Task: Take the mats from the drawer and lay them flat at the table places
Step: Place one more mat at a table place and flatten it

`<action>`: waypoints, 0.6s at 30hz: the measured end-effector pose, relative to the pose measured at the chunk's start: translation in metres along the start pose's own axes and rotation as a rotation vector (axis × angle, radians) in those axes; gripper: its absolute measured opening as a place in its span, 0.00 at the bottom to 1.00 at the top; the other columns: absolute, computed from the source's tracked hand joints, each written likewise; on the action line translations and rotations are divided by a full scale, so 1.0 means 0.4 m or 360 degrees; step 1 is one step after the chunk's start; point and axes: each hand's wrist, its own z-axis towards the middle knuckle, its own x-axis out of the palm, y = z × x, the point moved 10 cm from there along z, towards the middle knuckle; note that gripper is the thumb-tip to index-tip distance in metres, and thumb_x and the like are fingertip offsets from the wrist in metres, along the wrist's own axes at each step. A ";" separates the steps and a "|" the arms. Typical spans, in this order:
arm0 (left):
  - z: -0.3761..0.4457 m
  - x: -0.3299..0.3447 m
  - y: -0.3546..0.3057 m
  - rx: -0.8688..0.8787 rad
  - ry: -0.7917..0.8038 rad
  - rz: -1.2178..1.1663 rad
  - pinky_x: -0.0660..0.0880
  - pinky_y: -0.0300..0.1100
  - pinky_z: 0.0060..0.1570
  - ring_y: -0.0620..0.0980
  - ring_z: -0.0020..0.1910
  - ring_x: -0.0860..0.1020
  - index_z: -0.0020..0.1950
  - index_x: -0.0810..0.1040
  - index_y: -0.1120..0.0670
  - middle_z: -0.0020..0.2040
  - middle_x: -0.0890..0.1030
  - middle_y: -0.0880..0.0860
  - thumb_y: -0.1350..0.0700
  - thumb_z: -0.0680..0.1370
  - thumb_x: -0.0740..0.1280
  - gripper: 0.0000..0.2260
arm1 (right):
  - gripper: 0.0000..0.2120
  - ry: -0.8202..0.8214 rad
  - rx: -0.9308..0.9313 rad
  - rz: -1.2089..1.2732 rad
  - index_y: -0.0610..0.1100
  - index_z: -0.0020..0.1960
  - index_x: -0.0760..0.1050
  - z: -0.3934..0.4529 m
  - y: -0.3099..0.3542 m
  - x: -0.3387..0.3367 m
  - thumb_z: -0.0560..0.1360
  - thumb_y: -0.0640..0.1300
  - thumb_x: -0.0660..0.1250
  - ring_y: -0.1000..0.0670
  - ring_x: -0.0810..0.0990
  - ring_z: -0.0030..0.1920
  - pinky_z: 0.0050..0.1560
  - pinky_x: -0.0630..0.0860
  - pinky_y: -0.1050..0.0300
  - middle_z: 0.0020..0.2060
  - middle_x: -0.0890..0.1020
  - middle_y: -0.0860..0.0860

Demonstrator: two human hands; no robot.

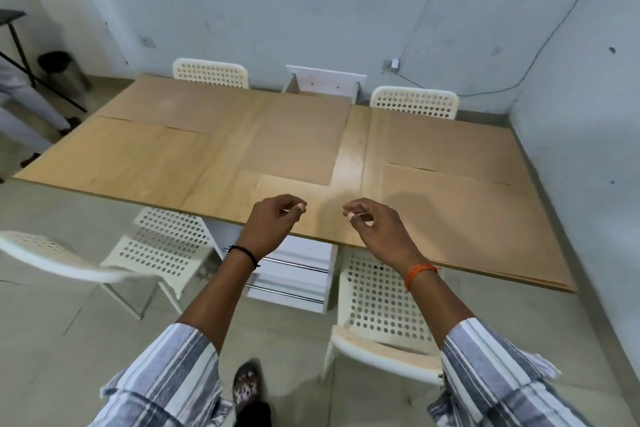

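Nearest the camera, two striped sleeves (162, 381) reach forward, with a patterned shoe (246, 383) on the floor between them. The left hand (273, 222), a black band at its wrist, hovers over the near edge of the worktop (349, 152) with its fingers curled and thumb meeting forefinger; it seems to hold nothing, though a pinch on a thin mat edge cannot be ruled out. The right hand (375, 227), with an orange thread at the wrist, mirrors it just beside, fingers curled in the same pinching pose.

Under the worktop edge, below the hands, stands a white drawer unit (294, 279) with metal bar handles. A white perforated chair (377, 308) sits to its right, another (162, 246) to its left, and a third (59, 260) is pulled out further left.

Brown mats lie flat on the worktop: one at near left (138, 159), one at near right (460, 215), one in the middle (298, 139), one at far left (180, 100) and one at far right (440, 139). The middle mat overlaps its neighbours.

Beyond the far edge are two more perforated chairs (211, 73) (414, 102) with a white drawer unit (325, 83) between them, against the wall. At far left stands a dark bin (57, 68)
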 end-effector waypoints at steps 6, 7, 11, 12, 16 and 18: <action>0.142 -0.220 0.166 -0.0052 0.0096 -0.0011 0.75 0.33 0.46 0.44 0.44 0.83 0.50 0.83 0.55 0.47 0.85 0.49 0.55 0.80 0.65 0.08 | 0.10 -0.0063 0.0136 -0.0009 0.46 0.58 0.80 0.165 0.068 0.228 0.79 0.41 0.64 0.58 0.80 0.51 0.47 0.71 0.75 0.54 0.83 0.53; 0.160 -0.240 0.182 -0.0057 0.0123 -0.0011 0.76 0.35 0.47 0.44 0.44 0.83 0.49 0.83 0.56 0.48 0.85 0.49 0.55 0.80 0.65 0.08 | 0.10 -0.0078 0.0161 -0.0014 0.47 0.59 0.79 0.180 0.070 0.246 0.79 0.41 0.64 0.58 0.80 0.50 0.46 0.71 0.75 0.54 0.83 0.53; 0.243 -0.305 0.261 -0.0142 0.0218 -0.0051 0.75 0.37 0.45 0.45 0.44 0.84 0.49 0.83 0.54 0.49 0.85 0.50 0.55 0.80 0.64 0.08 | 0.12 -0.0118 0.0282 -0.0073 0.46 0.62 0.77 0.225 0.075 0.299 0.79 0.41 0.65 0.56 0.79 0.50 0.43 0.70 0.76 0.58 0.80 0.54; 0.258 -0.309 0.273 -0.0148 0.0234 -0.0068 0.74 0.37 0.43 0.46 0.44 0.84 0.49 0.83 0.54 0.48 0.85 0.50 0.55 0.80 0.64 0.08 | 0.13 -0.0131 0.0296 -0.0100 0.46 0.63 0.77 0.233 0.072 0.300 0.79 0.41 0.65 0.55 0.79 0.51 0.43 0.70 0.77 0.59 0.80 0.53; 0.331 -0.309 0.321 -0.0198 0.0301 -0.0096 0.73 0.39 0.43 0.47 0.45 0.84 0.49 0.83 0.55 0.49 0.85 0.49 0.54 0.79 0.64 0.08 | 0.15 -0.0195 0.0395 -0.0175 0.44 0.66 0.75 0.292 0.041 0.294 0.79 0.41 0.65 0.54 0.78 0.53 0.45 0.69 0.75 0.63 0.78 0.50; 0.363 -0.301 0.344 -0.0231 0.0340 -0.0109 0.73 0.40 0.43 0.47 0.46 0.84 0.50 0.83 0.55 0.50 0.85 0.50 0.54 0.79 0.64 0.09 | 0.17 -0.0201 0.0444 -0.0208 0.44 0.67 0.73 0.322 0.020 0.292 0.79 0.41 0.66 0.53 0.78 0.54 0.50 0.71 0.68 0.65 0.76 0.50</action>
